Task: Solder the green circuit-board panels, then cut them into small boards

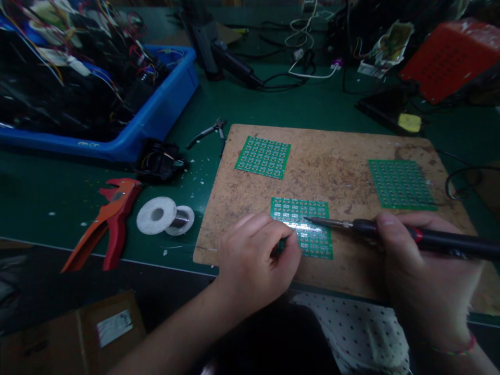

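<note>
My right hand (pixel 422 260) grips a soldering iron (pixel 375 229) by its black handle. The iron's tip lies over a green circuit board panel (pixel 322 242) at the near middle of a brown wooden board (pixel 332 156). My left hand (pixel 260 255) is closed at the left side of that panel, thumb and forefinger pinched together; whatever they hold is hidden or too thin to make out. Two more green panels lie on the wooden board: one circuit panel (pixel 263 157) at the back left, another circuit panel (pixel 402 184) at the right.
Left of the wooden board lie a solder spool (pixel 156 215), an orange-red hand tool (pixel 113 219) and grey-handled cutters (pixel 207 134). A blue bin (pixel 164 114) full of wired parts stands behind them. At the back right are a red box (pixel 453 60) and a yellow sponge (pixel 409 123).
</note>
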A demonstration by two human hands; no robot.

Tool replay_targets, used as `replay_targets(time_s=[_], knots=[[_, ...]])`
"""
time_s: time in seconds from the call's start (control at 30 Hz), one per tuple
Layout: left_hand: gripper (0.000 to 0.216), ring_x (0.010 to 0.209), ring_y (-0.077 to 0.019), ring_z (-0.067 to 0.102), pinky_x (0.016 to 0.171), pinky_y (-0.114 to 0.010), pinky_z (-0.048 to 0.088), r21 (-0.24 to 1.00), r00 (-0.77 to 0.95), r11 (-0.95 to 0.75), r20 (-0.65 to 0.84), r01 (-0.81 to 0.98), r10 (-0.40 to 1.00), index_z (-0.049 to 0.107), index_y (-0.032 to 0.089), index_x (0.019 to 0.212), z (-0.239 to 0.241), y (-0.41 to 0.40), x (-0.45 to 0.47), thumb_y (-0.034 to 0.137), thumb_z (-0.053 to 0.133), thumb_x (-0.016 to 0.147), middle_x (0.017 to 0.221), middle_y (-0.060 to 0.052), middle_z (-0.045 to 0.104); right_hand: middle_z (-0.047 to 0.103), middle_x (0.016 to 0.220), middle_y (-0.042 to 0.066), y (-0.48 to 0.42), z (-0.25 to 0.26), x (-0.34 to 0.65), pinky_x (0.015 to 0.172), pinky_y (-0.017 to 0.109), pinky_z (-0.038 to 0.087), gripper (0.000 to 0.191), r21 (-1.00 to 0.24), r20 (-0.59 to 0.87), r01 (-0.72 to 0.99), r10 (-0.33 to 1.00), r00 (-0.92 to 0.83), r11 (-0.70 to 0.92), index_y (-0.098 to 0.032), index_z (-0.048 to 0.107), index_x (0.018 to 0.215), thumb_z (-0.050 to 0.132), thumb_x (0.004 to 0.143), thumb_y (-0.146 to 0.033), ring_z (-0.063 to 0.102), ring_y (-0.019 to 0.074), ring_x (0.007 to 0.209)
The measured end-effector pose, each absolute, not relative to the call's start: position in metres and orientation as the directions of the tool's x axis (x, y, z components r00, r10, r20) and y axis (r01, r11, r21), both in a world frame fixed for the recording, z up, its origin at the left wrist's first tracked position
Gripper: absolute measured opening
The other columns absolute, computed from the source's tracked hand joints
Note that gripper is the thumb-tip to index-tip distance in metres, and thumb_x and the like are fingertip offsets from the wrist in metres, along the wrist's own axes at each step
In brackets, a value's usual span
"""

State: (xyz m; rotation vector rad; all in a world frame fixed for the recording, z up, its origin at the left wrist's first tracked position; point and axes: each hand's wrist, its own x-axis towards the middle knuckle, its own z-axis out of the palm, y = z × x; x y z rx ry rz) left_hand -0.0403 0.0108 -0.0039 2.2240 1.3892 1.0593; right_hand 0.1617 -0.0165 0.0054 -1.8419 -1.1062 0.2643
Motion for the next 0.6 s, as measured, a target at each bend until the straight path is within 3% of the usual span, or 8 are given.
replay_targets(time_s=[0.6], knots=[[0.014,0.064,-0.0142,0.052,0.061,-0.031,0.037,0.581,0.285,-0.489,0.409,0.651,0.867,0.064,0.018,0.066,-0.0059,0.0097,-0.0396,0.018,0.062,0.080,0.063,0.000,0.057,0.064,0.065,-0.002,-0.0166,0.0044,0.1623,0.055,0.027,0.042,0.019,-0.807,0.258,0.568,0.766,0.589,-0.165,-0.023,0.066,0.069,0.072,0.075,-0.039,0.055,0.0114,0.058]])
